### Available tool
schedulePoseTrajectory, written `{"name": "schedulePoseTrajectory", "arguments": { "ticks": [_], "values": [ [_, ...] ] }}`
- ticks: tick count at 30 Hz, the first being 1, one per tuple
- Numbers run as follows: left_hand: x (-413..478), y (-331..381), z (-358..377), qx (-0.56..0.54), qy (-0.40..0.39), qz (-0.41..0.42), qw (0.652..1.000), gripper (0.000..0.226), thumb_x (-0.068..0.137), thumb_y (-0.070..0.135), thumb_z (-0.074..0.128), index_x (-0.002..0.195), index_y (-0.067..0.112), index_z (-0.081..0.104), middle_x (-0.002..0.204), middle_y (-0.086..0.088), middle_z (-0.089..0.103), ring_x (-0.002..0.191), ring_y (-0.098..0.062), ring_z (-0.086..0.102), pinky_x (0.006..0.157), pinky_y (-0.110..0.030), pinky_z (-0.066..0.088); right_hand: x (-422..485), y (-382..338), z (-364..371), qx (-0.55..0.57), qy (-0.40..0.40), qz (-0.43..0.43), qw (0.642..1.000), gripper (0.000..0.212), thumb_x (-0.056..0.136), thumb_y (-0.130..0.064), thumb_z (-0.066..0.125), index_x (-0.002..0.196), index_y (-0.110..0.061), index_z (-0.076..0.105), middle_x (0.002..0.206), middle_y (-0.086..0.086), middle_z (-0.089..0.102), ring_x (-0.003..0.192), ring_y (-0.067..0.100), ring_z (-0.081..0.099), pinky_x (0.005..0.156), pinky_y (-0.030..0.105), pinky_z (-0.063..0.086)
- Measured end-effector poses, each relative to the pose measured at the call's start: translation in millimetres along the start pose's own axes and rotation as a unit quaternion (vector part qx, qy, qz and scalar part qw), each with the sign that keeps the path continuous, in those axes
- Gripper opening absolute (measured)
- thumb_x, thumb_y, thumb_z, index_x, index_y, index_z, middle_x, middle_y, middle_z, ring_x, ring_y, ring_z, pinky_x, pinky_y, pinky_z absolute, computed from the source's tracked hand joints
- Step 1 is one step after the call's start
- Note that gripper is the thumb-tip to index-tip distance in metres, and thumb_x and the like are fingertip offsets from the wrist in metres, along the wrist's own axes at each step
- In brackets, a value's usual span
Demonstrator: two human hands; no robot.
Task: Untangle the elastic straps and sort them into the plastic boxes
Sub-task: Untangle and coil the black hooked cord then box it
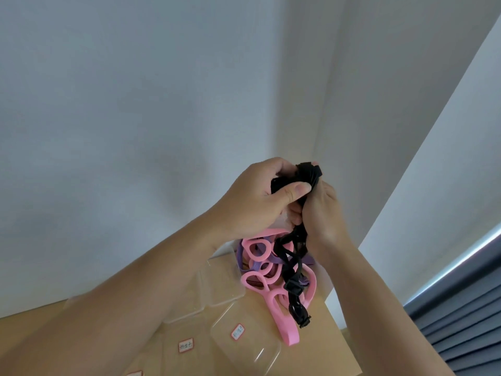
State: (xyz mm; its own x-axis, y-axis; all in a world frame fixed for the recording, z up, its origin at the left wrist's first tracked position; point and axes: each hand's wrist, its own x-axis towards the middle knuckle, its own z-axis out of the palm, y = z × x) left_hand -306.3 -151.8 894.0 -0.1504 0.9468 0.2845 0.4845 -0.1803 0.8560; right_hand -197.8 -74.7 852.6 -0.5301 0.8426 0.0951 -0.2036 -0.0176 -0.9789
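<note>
Left hand (260, 204) at 9 o'clock, right hand (324, 215) at 4 o'clock of the strap tangle (282, 246) top, remainder hanging at 6 over the table (320, 348), boxes (252, 348) on it at 7 o'clock, blind (466, 321) at 3.

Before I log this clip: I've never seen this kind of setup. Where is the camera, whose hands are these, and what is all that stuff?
There is no machine here. A person works with bare hands, and the single picture comes from a camera worn on their head, looking forward and down. The left hand and right hand both grip a bunch of black elastic strap, held above a wooden table. Its loose end dangles among pink looped straps and a purple strap, all tangled together. On the table stand clear plastic boxes with small red-edged labels, too small to read.
</note>
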Motion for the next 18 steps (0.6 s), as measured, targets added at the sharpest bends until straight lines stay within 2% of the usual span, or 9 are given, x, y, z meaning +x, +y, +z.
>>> {"name": "schedulePoseTrajectory", "arguments": {
  "ticks": [1,3,6,8,10,11,14,16,18],
  "values": [
    [2.4,-1.5,-0.7,0.017,0.02,0.005,1.0,0.003,0.1,0.018,0.064,0.102,0.019,0.062,0.061,0.028,0.062,0.057,0.007,0.057,0.059,-0.006,0.039,-2.5,0.5,2.2,-0.013,-0.005,0.004,1.0,0.066,0.108,-0.049,0.03,0.056,-0.027,0.065,0.049,-0.003,0.043,0.044,0.014,0.036,0.039,0.025,0.035],
    [7.7,-3.1,-3.7,0.037,0.055,0.001,0.998,0.005,0.1,0.019,0.065,0.104,0.018,0.062,0.067,0.024,0.063,0.061,0.009,0.057,0.06,-0.006,0.04,-8.0,1.4,4.1,-0.045,-0.011,0.016,0.999,0.065,0.108,-0.047,0.031,0.054,-0.028,0.062,0.057,0.008,0.037,0.042,0.015,0.033,0.038,0.025,0.029],
    [11.5,-3.3,-4.1,0.065,0.059,-0.03,0.996,0.009,0.101,0.021,0.062,0.109,0.017,0.06,0.089,0.012,0.064,0.077,-0.002,0.062,0.072,-0.019,0.048,-16.2,0.1,3.4,-0.109,-0.025,0.024,0.993,0.055,0.104,-0.033,0.035,0.055,-0.031,0.06,0.055,0.003,0.041,0.042,0.014,0.031,0.04,0.023,0.026],
    [11.2,-3.2,-2.5,0.122,0.031,-0.047,0.991,0.012,0.104,0.021,0.056,0.116,0.019,0.058,0.104,0.005,0.061,0.09,-0.012,0.06,0.08,-0.025,0.045,-19.8,-3.8,1.3,-0.209,-0.036,0.003,0.977,0.037,0.092,-0.03,0.041,0.058,-0.026,0.054,0.051,-0.005,0.043,0.044,0.013,0.033,0.043,0.026,0.029],
    [10.3,-3.3,-5.0,0.152,0.0,-0.068,0.986,0.019,0.106,0.02,0.049,0.125,0.016,0.055,0.118,0.0,0.054,0.099,-0.012,0.057,0.08,-0.021,0.041,-23.3,-6.6,-2.1,-0.325,-0.057,-0.019,0.944,0.029,0.091,-0.031,0.047,0.065,-0.018,0.045,0.05,-0.011,0.045,0.045,0.007,0.035,0.047,0.02,0.031],
    [10.2,-3.5,-7.5,0.149,-0.015,-0.079,0.986,0.021,0.107,0.018,0.046,0.127,0.015,0.054,0.118,-0.001,0.054,0.096,-0.01,0.058,0.077,-0.018,0.041,-25.3,-6.9,-3.1,-0.374,-0.074,-0.028,0.924,0.028,0.093,-0.029,0.049,0.067,-0.019,0.044,0.05,-0.015,0.047,0.046,0.006,0.039,0.047,0.018,0.031],
    [8.1,-2.1,-12.7,0.131,-0.025,-0.091,0.987,0.023,0.107,0.014,0.046,0.127,0.014,0.057,0.095,0.007,0.056,0.077,0.001,0.059,0.067,-0.012,0.043,-33.0,-10.1,-4.6,-0.485,-0.101,-0.04,0.868,0.023,0.098,-0.027,0.049,0.076,-0.02,0.048,0.062,-0.008,0.054,0.054,0.012,0.047,0.048,0.023,0.03],
    [7.3,-3.4,-10.0,0.159,-0.004,-0.076,0.984,0.024,0.105,0.014,0.051,0.126,0.015,0.062,0.099,0.009,0.054,0.089,-0.008,0.059,0.073,-0.015,0.041,-35.8,-17.4,-5.1,-0.541,-0.096,-0.047,0.834,0.026,0.098,-0.03,0.048,0.075,-0.019,0.044,0.068,0.001,0.053,0.055,0.02,0.046,0.05,0.032,0.031],
    [6.6,-5.8,-4.4,0.183,0.021,-0.059,0.981,0.024,0.103,0.014,0.057,0.124,0.016,0.066,0.108,0.003,0.053,0.098,-0.014,0.055,0.078,-0.01,0.038,-37.3,-27.7,-6.6,-0.592,-0.102,-0.063,0.797,0.032,0.096,-0.03,0.051,0.069,-0.021,0.036,0.067,0.001,0.048,0.055,0.019,0.043,0.05,0.032,0.029]
  ]
}}
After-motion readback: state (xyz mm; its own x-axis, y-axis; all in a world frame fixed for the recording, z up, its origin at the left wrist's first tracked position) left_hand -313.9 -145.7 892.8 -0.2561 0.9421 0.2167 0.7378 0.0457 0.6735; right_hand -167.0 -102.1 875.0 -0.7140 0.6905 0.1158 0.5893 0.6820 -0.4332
